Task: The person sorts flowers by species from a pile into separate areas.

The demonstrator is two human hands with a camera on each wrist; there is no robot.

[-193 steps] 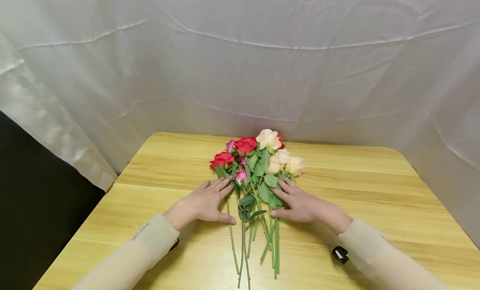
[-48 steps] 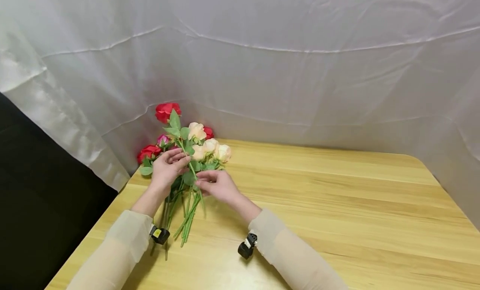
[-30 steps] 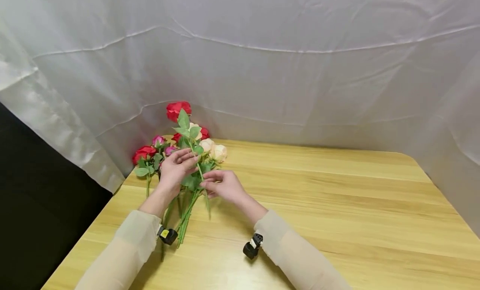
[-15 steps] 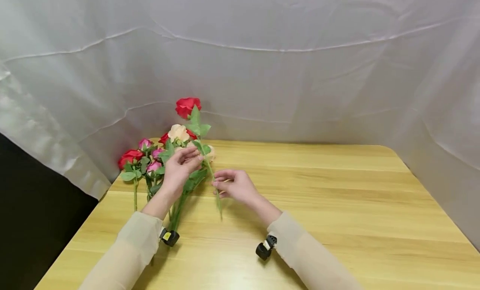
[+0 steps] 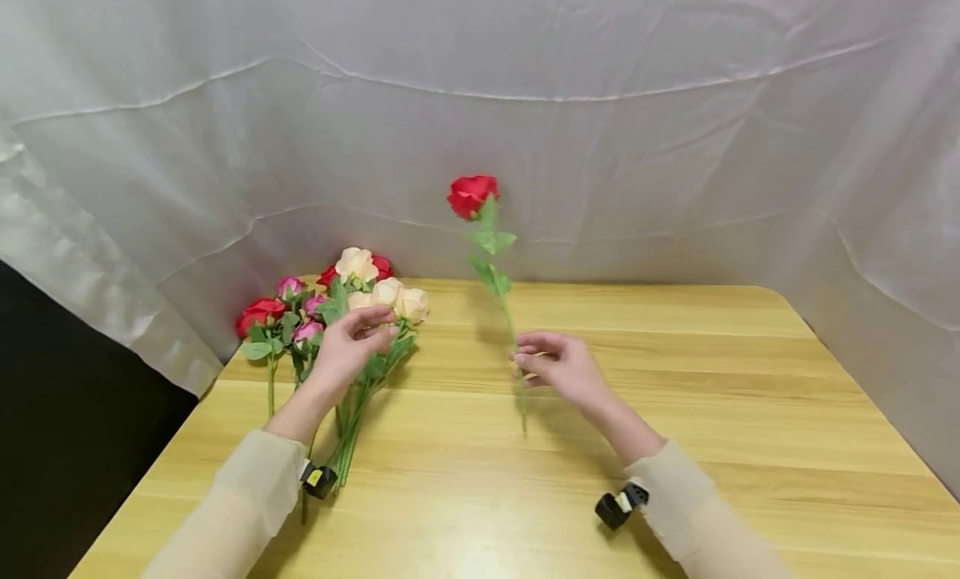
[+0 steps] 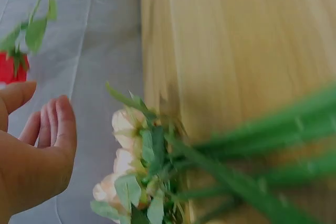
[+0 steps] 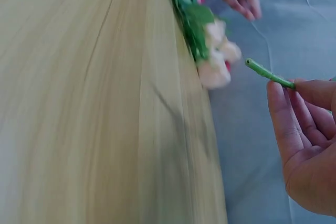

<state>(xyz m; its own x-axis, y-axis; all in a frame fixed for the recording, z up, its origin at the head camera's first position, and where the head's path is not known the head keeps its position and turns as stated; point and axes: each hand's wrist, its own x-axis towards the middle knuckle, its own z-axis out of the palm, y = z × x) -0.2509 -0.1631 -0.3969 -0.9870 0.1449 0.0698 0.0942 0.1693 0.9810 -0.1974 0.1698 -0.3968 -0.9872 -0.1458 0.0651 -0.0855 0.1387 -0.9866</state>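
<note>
My right hand pinches the green stem of a single red rose, held up above the table right of the pile, bloom at the top. In the right wrist view, the cut end of the stem sticks out past the thumb and fingertips. My left hand hovers over the other flowers with loosely bent fingers, nothing between them. Under and beside it lie cream roses, pink roses and more red roses, their stems pointing toward the front.
The light wooden table stretches away to the right. A pale grey curtain hangs behind it and along the sides. At the left, past the table edge, is a dark area. Each wrist wears a small black camera.
The pile has been shifted to the left. One red rose was lifted out by both hands; the left has let go, and the right has carried it rightward.
</note>
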